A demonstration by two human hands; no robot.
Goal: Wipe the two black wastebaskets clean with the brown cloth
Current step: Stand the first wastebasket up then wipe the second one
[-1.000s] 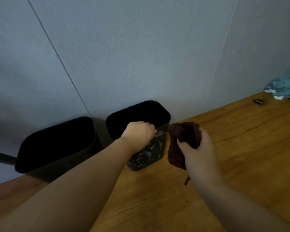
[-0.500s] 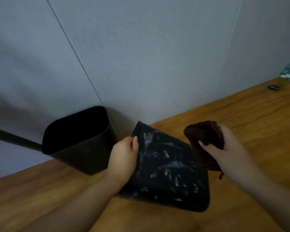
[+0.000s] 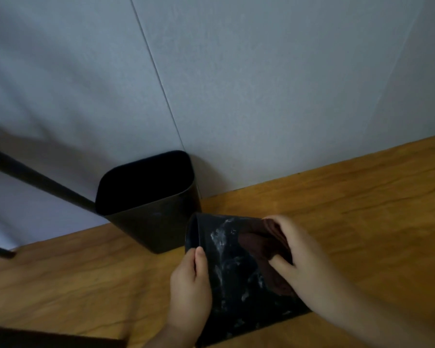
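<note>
Change: I see the right hand (image 3: 304,262) has come down from beside the smeared wastebasket (image 3: 236,272) and now presses the brown cloth (image 3: 259,252) onto its side.
Surroundings: the second wastebasket (image 3: 151,209) stands upright against the grey wall (image 3: 236,84), just beside the tipped one; a dark pole (image 3: 35,179) slants in from the left behind it.
Smeared wastebasket: tipped on its side on the wooden surface (image 3: 362,197), mouth toward the wall, white streaks across its upper face.
Left grip: the left hand (image 3: 190,285) holds the wastebasket's left edge, thumb on top.
Right grip: fingers curl around the bunched cloth, thumb pressed against it.
</note>
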